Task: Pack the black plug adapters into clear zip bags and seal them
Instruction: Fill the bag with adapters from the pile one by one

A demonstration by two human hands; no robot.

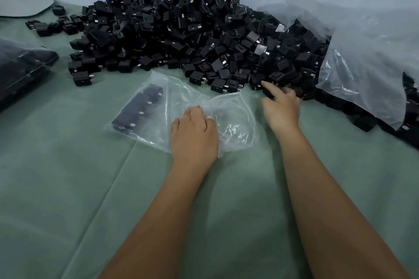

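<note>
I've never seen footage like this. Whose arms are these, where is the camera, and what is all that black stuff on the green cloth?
No machine here: a person wears a camera on the head, looking down at their own bare arms. On the green cloth lies a big pile of black plug adapters. The left hand rests on a clear zip bag that already has a row of adapters inside. The right hand reaches into the pile's edge; whether it has grasped an adapter is hard to tell. A large clear sack lies at the right.

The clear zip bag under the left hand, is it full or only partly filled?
Partly filled. The clear zip bag holds one row of black adapters along its left side; the rest is empty crumpled plastic.
</note>
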